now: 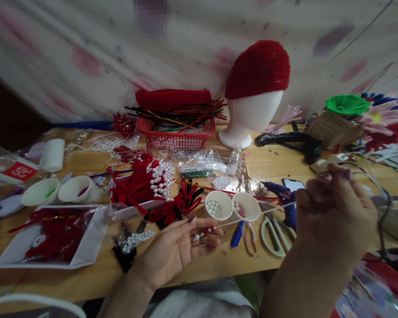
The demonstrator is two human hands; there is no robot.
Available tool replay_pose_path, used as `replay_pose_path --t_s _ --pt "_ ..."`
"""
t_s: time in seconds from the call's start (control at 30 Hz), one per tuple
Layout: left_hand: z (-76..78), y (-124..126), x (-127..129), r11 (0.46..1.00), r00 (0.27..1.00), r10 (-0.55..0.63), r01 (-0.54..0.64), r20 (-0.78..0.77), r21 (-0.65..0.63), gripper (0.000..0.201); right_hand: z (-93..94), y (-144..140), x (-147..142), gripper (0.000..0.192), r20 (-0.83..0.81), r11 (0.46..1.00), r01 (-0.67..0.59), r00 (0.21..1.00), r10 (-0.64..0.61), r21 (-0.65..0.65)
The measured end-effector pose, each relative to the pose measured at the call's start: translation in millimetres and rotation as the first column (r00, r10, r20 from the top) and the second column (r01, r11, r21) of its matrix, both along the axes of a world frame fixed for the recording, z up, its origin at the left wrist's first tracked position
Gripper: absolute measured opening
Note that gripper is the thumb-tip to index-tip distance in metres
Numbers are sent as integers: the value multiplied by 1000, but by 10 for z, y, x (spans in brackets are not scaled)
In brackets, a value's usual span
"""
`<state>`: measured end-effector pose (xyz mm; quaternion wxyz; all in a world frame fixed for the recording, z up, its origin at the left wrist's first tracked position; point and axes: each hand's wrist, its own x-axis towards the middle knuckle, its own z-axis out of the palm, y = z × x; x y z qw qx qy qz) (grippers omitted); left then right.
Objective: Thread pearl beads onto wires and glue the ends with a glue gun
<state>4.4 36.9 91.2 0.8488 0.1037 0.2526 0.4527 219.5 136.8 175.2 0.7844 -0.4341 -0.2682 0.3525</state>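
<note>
Pearls are the weak point here: the small white pearl beads [197, 236] sit on the low end of a thin translucent thread [255, 214], near the left hand [175, 249], whose fingers pinch together on that end. The right hand [331, 212] holds the far end higher, fingers closed on it. A slackened pinch could likely let beads slide off onto the wooden tabletop [219, 265] beside the white paper cup of pearls [218, 205].
</note>
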Motion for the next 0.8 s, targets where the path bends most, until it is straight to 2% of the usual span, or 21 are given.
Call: replay_pose_path --t_s 0.13,0.23,0.3,0.4,0.5,0.57,0.6,0.67,0.73,0.77,0.8 --pt "-88 -72 -92 1000 985 27 -24 -171 20 38 -31 -150 60 34 47 995 -104 993 104 2" --pt "-149 -139 -199 1000 926 4 -2 -377 7 40 -125 -285 131 36 136 965 -259 955 262 -41" --pt "-154 -160 -266 1000 865 -14 16 -502 0 41 -204 -335 185 36 174 936 -351 920 352 -40" --pt "-96 -126 -350 999 743 -9 37 -669 27 43 -319 -362 253 32 172 907 -422 893 415 3" --pt "36 -23 -378 979 597 2 164 -802 125 35 -423 -418 294 27 172 883 -469 869 465 -20" --pt "162 53 -332 949 522 36 250 -852 194 26 -477 -489 300 21 174 835 -544 818 549 -80" --pt "231 80 -287 937 487 82 259 -869 234 21 -495 -527 295 16 169 797 -595 779 604 -106" --pt "359 92 -181 905 394 268 210 -879 370 15 -514 -590 266 10 141 703 -696 689 711 -146" --pt "429 39 -98 810 295 495 184 -817 557 16 -515 -623 220 10 108 623 -764 614 782 -164" --pt "428 -7 -81 750 280 570 205 -772 628 15 -512 -629 195 11 89 595 -785 589 803 -172" --pt "399 -60 -82 709 296 596 241 -746 662 13 -511 -630 169 14 72 573 -800 570 818 -179"
